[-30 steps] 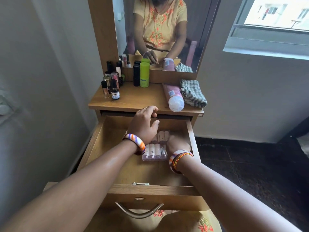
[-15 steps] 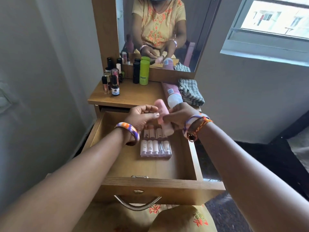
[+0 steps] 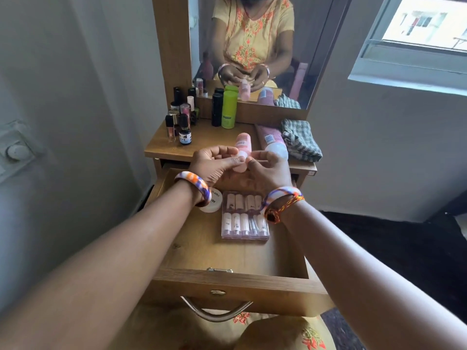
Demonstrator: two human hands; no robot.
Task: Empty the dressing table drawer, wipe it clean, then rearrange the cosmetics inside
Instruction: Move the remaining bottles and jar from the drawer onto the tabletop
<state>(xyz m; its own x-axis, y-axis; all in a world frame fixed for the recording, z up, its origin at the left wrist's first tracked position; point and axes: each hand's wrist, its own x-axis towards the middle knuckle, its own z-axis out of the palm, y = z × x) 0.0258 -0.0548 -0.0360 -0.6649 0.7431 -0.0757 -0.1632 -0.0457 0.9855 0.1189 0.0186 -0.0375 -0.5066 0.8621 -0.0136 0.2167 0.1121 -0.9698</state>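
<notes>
Head: both hands (image 3: 219, 164) grip smooth pink bottle (image 3: 243, 145).

drawer (image 3: 227, 279) front half and left side bare, my hands fit there; clear case (image 3: 244, 216) and white jar (image 3: 211, 203) block the back. bench (image 3: 164, 145) centre free, bottles (image 3: 180, 120) left, tube (image 3: 271, 140) and cloth (image 3: 300, 141) right

drawer (image 3: 227, 281): open | lipstick case (image 3: 244, 215), white compact (image 3: 211, 201): inside | pink bottle (image 3: 243, 142): held above
</notes>
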